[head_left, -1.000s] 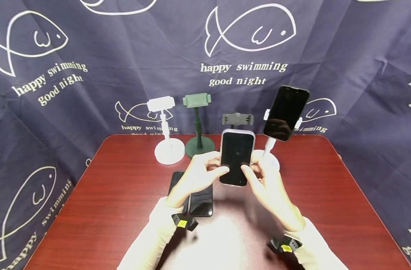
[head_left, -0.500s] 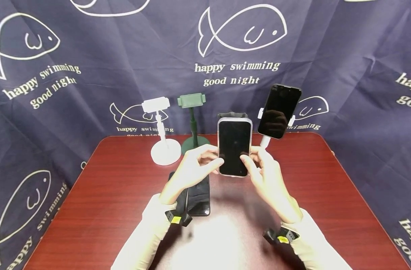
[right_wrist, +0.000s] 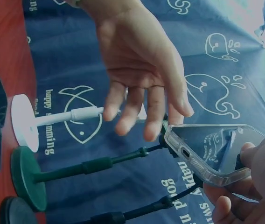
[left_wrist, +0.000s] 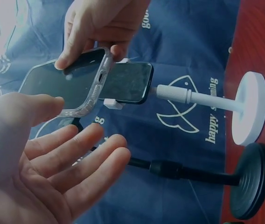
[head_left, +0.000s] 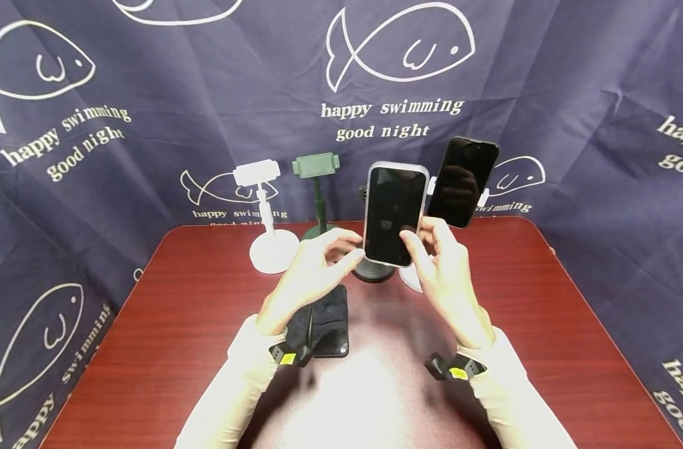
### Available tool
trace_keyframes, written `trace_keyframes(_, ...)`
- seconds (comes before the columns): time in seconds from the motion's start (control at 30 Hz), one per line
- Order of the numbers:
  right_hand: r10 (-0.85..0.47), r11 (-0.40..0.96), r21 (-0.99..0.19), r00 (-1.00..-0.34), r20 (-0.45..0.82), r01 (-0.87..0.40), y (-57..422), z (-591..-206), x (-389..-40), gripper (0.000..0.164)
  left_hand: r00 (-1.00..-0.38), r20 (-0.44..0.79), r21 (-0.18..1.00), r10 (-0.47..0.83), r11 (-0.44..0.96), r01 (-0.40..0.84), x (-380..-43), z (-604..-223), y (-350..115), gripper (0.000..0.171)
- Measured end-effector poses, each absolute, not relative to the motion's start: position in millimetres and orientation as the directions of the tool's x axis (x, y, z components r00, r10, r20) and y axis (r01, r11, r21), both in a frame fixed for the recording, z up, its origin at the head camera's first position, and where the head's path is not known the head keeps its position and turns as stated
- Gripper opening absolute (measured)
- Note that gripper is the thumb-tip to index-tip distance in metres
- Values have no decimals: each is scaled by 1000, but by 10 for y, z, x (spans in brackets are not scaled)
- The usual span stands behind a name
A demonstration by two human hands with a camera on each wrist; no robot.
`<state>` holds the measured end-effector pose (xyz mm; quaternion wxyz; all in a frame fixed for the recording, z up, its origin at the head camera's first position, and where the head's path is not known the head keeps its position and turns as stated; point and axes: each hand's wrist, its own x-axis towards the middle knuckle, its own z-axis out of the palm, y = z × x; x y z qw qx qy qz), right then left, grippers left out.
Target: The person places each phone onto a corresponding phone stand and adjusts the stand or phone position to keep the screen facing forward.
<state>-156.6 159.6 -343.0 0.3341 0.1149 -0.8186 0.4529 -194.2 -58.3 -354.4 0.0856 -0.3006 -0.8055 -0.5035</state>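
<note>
My right hand (head_left: 448, 277) holds a smartphone (head_left: 394, 212) in a clear case, its thumb on the screen and its fingers behind. My left hand (head_left: 313, 268) is at the phone's lower left edge with fingers spread; the left wrist view shows its palm (left_wrist: 44, 182) facing up. In the head view the phone overlaps the dark phone stand, hiding most of its clamp; the round base (head_left: 373, 272) shows below. Just to the right, another black smartphone (head_left: 465, 181) sits in a white stand, whose stem (left_wrist: 212, 99) shows in the left wrist view.
A white phone stand (head_left: 274, 251) and a green one (head_left: 315, 165) stand at the back left of the red-brown table (head_left: 167, 330). Two dark phones lie side by side near the left forearm, one (head_left: 331, 324) partly covering the view of the other (head_left: 299, 327). A fish-print cloth (head_left: 234, 93) hangs behind.
The held phone has risen away from the table and tilted slightly. My left hand has let go of its edge and opened, while the right hand keeps hold and moves up with it.
</note>
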Motion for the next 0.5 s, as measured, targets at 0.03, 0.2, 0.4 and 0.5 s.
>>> trace_keyframes(0.03, 117, 567, -659, -744, 658, -494, 1600, -3419, -1574, 25, -807, 441, 748, 394, 337, 573, -1948, -3542, -583, 26)
trace_keyframes(0.2, 124, 579, -645, -729, 673, -498, 1605, -3368, -1624, 25, -828, 429, 720, 361, 417, 555, -1988, -3521, -591, 29)
trace_keyframes(0.4, 124, 563, -637, -709, 694, -526, 1596, -3300, -1677, 24, -861, 408, 711, 305, 485, 509, -2046, -3458, -561, 36)
trace_keyframes(0.5, 115, 558, -619, -687, 718, -553, 1610, -3269, -1707, 24, -869, 402, 723, 289, 481, 495, -2076, -3400, -523, 42)
